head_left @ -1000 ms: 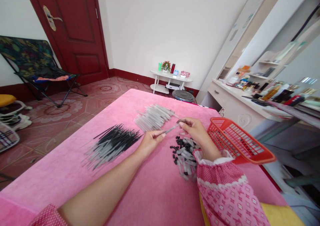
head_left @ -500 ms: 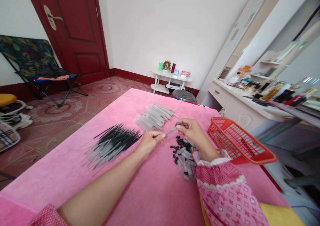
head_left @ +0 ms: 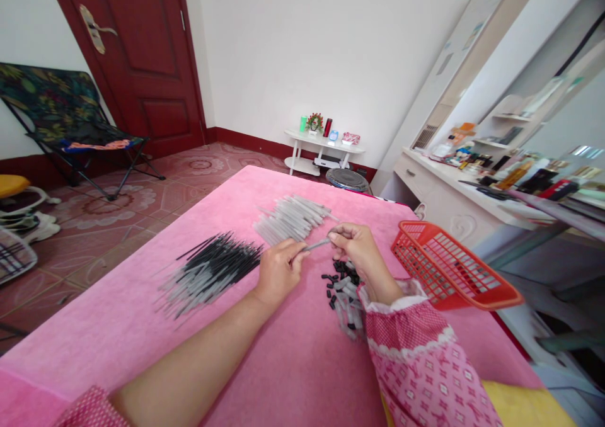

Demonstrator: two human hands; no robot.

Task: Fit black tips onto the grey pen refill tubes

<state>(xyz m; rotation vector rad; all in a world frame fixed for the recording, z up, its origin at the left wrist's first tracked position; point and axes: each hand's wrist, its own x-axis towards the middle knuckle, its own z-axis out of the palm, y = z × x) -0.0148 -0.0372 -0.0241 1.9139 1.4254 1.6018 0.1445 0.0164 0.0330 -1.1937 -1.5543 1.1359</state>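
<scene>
A slim grey translucent pen barrel (head_left: 317, 245) spans the gap between my two hands, tilted up to the right. My left hand (head_left: 280, 272) is closed around its left end. At the other end, my right hand (head_left: 350, 240) pinches it with thumb and fingertips; any small part there is hidden. Left of my left hand lies a heap of thin black and clear pen refills (head_left: 212, 273). Beyond my hands is a pile of translucent pen barrels (head_left: 290, 218). Below my right hand sits a heap of clear caps and small black plugs (head_left: 347, 288), partly covered by my sleeve.
A pink cloth covers the table (head_left: 283, 351). An orange-red plastic basket (head_left: 454, 266) stands at its right edge, with yellow fabric (head_left: 520, 405) nearer me. Farther right is a dresser (head_left: 454, 191) crowded with bottles. A folding chair (head_left: 70, 125) stands at the left.
My left hand has turned and its fingers have closed further over the pen barrel, shifting slightly. My right hand has moved a little left. The piles look unchanged.
</scene>
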